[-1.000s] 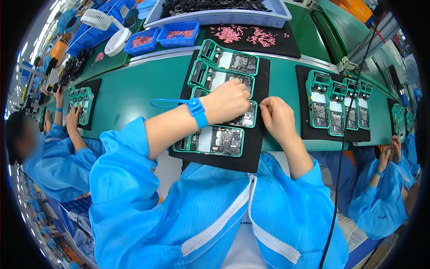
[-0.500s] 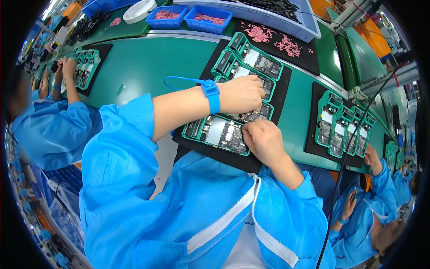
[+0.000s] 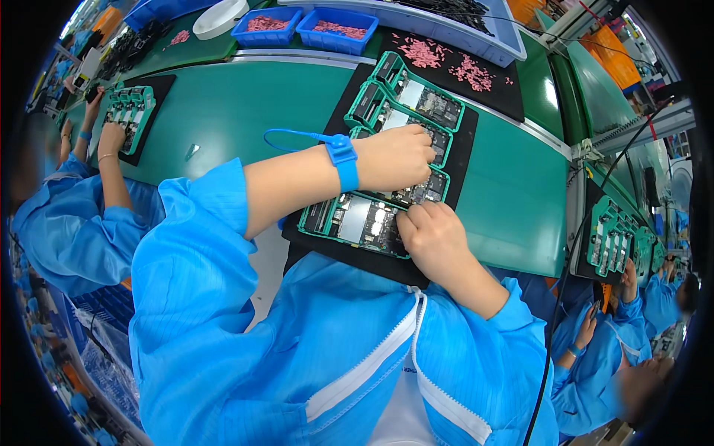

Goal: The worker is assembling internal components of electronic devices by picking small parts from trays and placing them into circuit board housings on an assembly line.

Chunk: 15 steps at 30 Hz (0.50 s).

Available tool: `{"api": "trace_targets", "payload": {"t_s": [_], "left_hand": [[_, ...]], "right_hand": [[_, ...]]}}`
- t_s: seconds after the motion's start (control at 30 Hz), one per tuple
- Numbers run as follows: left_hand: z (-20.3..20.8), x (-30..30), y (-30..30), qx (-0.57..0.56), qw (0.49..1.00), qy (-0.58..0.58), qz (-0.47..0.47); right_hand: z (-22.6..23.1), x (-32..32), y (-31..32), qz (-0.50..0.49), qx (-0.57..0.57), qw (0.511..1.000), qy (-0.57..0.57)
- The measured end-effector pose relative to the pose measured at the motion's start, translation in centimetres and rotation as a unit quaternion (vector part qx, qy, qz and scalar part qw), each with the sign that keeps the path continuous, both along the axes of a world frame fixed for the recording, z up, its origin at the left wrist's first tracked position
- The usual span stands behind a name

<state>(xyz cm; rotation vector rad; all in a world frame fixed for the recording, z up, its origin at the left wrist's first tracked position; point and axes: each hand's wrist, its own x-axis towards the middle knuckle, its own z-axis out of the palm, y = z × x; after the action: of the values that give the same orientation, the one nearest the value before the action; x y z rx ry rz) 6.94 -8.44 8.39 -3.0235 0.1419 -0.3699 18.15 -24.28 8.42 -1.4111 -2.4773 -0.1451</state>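
Observation:
My left hand (image 3: pixel 394 157), with a blue strap on the wrist (image 3: pixel 343 162), rests fingers-down on a green fixture holding a circuit board (image 3: pixel 416 189) on a black mat (image 3: pixel 476 152). My right hand (image 3: pixel 431 238) presses its fingertips on the right end of the nearest green fixture (image 3: pixel 357 221). Two more green fixtures with boards (image 3: pixel 416 100) lie farther back on the mat. What the fingers pinch is hidden.
Small pink parts (image 3: pixel 446 63) lie scattered on a second black mat, with blue bins (image 3: pixel 338 26) of pink parts behind. A person at left (image 3: pixel 111 141) works on a green fixture (image 3: pixel 128 108). Another person at right (image 3: pixel 632 279) handles fixtures (image 3: pixel 613 238). The green belt (image 3: pixel 245 104) runs between.
The view has swung so the mat and fixtures sit higher and farther right. My left hand stays on the middle fixture; my right hand has shifted onto the nearest fixture's end.

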Motion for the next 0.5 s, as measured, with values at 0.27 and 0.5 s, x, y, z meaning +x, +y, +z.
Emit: {"api": "trace_targets", "payload": {"t_s": [0.27, 0.5], "left_hand": [[0.4, -0.5, 1.1, -0.070, 0.998, 0.008, -0.002], [1.7, 0.3, 2.8, -0.081, 0.993, 0.080, -0.023]], "right_hand": [[-0.5, 1.2, 0.1, 0.046, -0.018, 0.998, 0.032], [2.9, 4.6, 5.2, 0.078, -0.264, 0.922, 0.273]]}}
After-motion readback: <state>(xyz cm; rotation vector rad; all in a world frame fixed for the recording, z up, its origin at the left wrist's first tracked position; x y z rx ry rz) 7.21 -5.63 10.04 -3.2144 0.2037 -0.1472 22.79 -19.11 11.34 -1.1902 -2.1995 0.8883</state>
